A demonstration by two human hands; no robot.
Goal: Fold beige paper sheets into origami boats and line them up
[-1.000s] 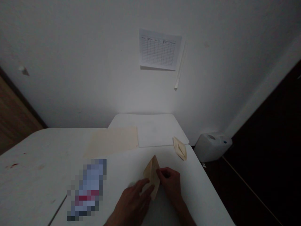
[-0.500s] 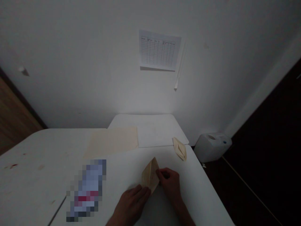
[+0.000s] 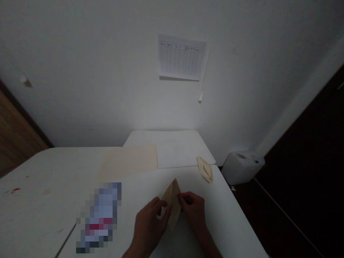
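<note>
A folded piece of tan paper [image 3: 174, 200] stands tilted over the white table, between my two hands. My left hand [image 3: 152, 220] has its fingers curled on the near left side of the paper, with the thumb and index finger about its edge. On the other side, my right hand [image 3: 192, 209] pinches the paper's right edge between thumb and fingertips. Farther off to the right lies a second folded tan paper [image 3: 205, 169], by the table's right edge and apart from both hands.
A pale tan sheet [image 3: 129, 161] lies flat at the back of the white table [image 3: 139, 190]. Something pixelated [image 3: 99, 218] is on the left. Past the right edge, a white plastic jerrycan [image 3: 242, 167] stands on the dark floor. A printed chart [image 3: 181, 59] hangs on the wall.
My left hand has gone from lying flat on the paper's lower edge to curling its fingers around the left side. The right hand keeps its pinch, and the paper stands slightly more upright.
</note>
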